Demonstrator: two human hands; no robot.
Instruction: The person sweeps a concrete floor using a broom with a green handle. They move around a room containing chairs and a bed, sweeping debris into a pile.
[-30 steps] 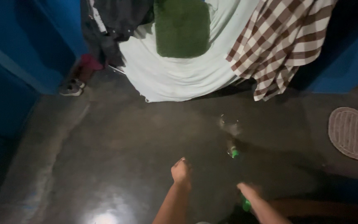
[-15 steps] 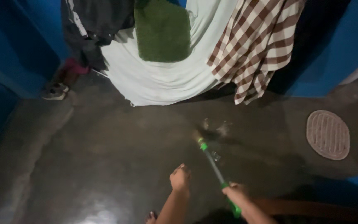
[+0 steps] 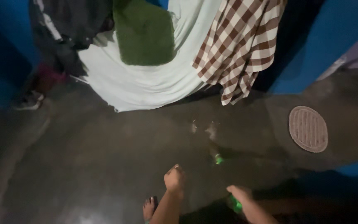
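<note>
The scene is viewed by a single head-worn camera, tilted steeply down and forward at the dark wet floor [image 3: 83,166], with hung cloths [image 3: 146,83] seen beyond it at the top and both forearms entering near the bottom edge.

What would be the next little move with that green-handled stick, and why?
Probably a short sweep of the green-handled stick across the wet patch ahead. The right hand grips the handle, and its far end lies just short of the splashes glinting on the dark floor. The left hand is a loose fist, holding nothing.
</note>
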